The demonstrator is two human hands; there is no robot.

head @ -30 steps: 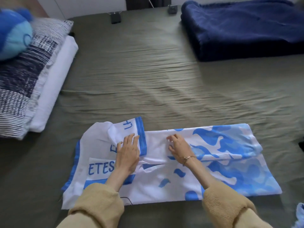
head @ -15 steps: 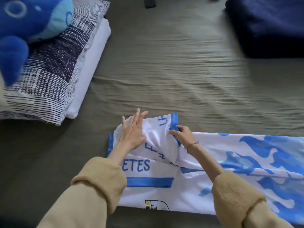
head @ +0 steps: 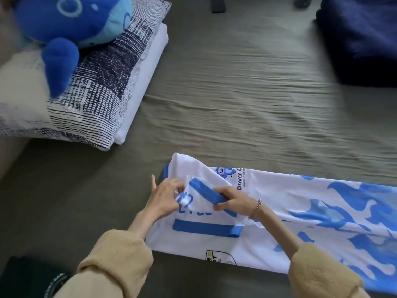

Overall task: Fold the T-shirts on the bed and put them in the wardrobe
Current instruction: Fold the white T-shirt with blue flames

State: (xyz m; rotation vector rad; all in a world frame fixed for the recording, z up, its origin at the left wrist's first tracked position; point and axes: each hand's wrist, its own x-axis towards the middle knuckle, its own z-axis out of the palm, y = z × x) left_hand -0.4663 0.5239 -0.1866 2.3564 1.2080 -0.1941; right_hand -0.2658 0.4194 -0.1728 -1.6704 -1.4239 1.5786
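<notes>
Both hands (head: 166, 195) (head: 233, 201) pinching sleeve (head: 204, 191), T-shirt (head: 300, 211) lengthwise left–right, collar end left

The T-shirt (head: 279, 211) is thin, smooth cloth with a slight sheen, white with printed blue patches and a flat blue cuff band. The bed sheet (head: 236, 93) is matt olive cloth, finely wrinkled. The pillow (head: 103, 87) has a woven printed cover. The plush toy (head: 71, 20) looks soft and fuzzy, the sleeves (head: 116, 263) fleecy, the blanket (head: 361, 37) thick, matt and soft.
</notes>
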